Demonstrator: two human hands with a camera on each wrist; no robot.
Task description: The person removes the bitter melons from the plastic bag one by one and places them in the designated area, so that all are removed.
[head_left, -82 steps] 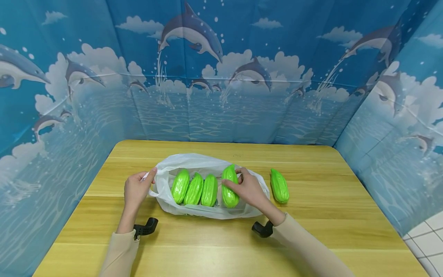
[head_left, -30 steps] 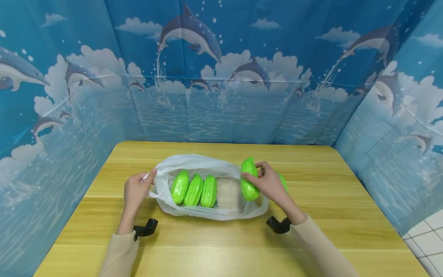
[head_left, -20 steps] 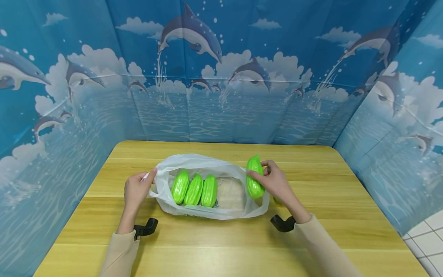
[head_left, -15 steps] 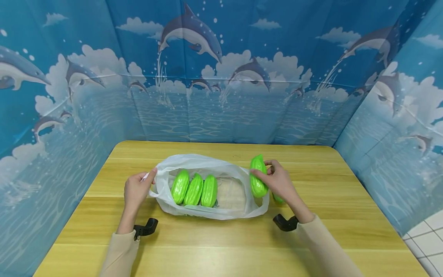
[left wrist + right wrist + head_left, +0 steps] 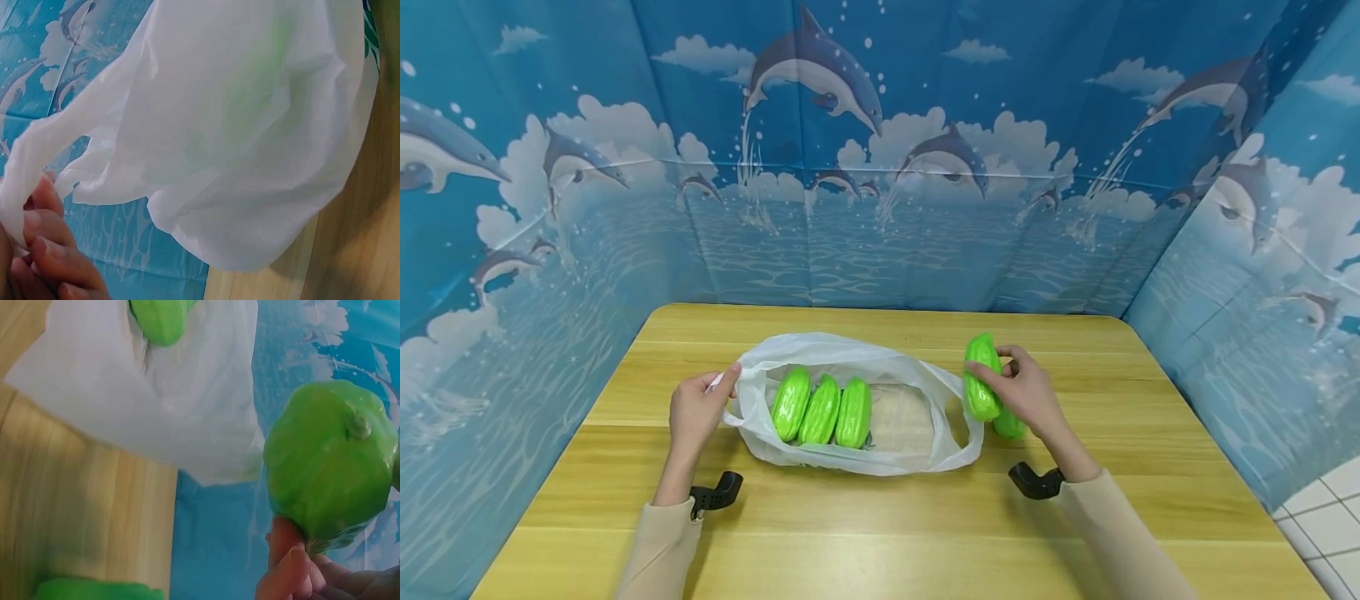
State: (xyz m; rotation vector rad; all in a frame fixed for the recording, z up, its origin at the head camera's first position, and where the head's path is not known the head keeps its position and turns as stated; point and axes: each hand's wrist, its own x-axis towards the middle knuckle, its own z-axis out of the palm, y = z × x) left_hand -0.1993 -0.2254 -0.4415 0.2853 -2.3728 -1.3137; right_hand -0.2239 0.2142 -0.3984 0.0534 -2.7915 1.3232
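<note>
My left hand (image 5: 697,410) grips one handle of a white plastic bag (image 5: 820,346) that lies on the table with its mouth held wide. Three glossy, ridged bright green bitter melons (image 5: 822,410) lie side by side in the bag's left half. Just beyond the bag's right end, my right hand (image 5: 1032,396) holds another bitter melon (image 5: 982,379) between thumb and fingers, raised above the table. Its stem end faces the camera in the right wrist view. A further bitter melon (image 5: 1009,425) rests on the table, partly hidden behind the held one and the hand.
The wooden table (image 5: 820,533) stands against a blue dolphin-print curtain (image 5: 880,250). At the right, the bag's loose handle (image 5: 973,442) lies close to the bitter melon on the table.
My right hand has lifted a bitter melon out of the bag and carried it rightward past the bag's edge. The left hand keeps its grip on the bag handle and has not moved.
</note>
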